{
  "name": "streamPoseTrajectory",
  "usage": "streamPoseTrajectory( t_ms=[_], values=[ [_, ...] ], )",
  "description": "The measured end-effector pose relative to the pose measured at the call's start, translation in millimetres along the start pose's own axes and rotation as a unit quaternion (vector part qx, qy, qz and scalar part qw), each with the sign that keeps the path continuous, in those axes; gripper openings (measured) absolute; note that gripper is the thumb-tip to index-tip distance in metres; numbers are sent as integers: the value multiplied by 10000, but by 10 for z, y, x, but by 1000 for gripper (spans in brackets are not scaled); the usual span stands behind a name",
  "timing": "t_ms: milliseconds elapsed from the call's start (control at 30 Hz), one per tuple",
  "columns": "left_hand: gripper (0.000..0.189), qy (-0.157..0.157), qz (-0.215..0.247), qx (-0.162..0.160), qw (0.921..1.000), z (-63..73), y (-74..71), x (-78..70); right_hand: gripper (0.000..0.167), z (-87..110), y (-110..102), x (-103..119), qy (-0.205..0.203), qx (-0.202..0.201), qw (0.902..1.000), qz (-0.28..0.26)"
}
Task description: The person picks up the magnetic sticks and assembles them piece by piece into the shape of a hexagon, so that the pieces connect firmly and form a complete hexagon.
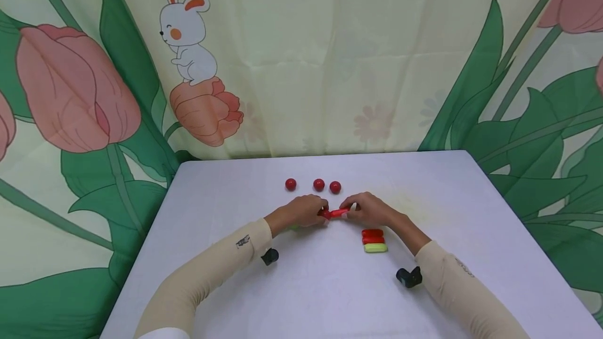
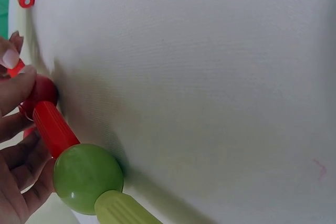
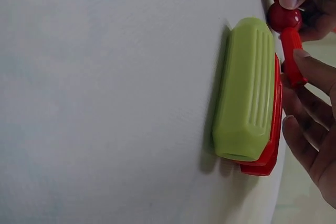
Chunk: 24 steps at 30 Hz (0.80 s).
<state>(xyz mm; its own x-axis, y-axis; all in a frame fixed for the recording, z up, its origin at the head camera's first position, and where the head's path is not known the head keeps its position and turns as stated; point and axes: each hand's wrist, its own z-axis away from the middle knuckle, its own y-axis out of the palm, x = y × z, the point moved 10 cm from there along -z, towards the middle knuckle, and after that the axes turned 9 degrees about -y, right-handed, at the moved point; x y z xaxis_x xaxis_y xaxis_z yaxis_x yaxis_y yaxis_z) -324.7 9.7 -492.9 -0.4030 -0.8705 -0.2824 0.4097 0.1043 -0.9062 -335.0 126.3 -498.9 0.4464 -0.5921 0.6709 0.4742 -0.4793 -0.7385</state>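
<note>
My left hand pinches a red ball between thumb and fingers. From that ball a red ribbed rod runs to a green ball, which carries a light green rod. On the red ball's other side, my right hand pinches a second red rod with thumb and fingertips. This rod's near end meets the ball, in line with it. In the head view the left hand hides most of the green parts.
Two loose red rods and a light green rod lie side by side near my right forearm. Three red balls, a left one, a middle one and a right one, sit behind the hands on the white table.
</note>
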Motion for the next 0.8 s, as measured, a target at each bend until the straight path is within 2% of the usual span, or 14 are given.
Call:
streamPoseTrajectory(
  t_ms=[167, 433, 600, 800],
  values=[
    [34, -9, 19, 28, 10000, -16, 19, 18, 31, -88, -112, 37, -51, -19, 9998, 195],
    [35, -154, 17, 60, 9999, -36, 33, 64, 31, -359, -410, 56, -35, -404, 9959, 806],
    [35, -191, -53, 92, 9998, -38, 33, 62, 39, -517, -435, -10, 185, -328, 9941, 1017],
    [35, -8, -261, -9, 9997, -54, 48, 43, 46, -670, -385, -77, 300, -117, 9908, 1315]
  ],
)
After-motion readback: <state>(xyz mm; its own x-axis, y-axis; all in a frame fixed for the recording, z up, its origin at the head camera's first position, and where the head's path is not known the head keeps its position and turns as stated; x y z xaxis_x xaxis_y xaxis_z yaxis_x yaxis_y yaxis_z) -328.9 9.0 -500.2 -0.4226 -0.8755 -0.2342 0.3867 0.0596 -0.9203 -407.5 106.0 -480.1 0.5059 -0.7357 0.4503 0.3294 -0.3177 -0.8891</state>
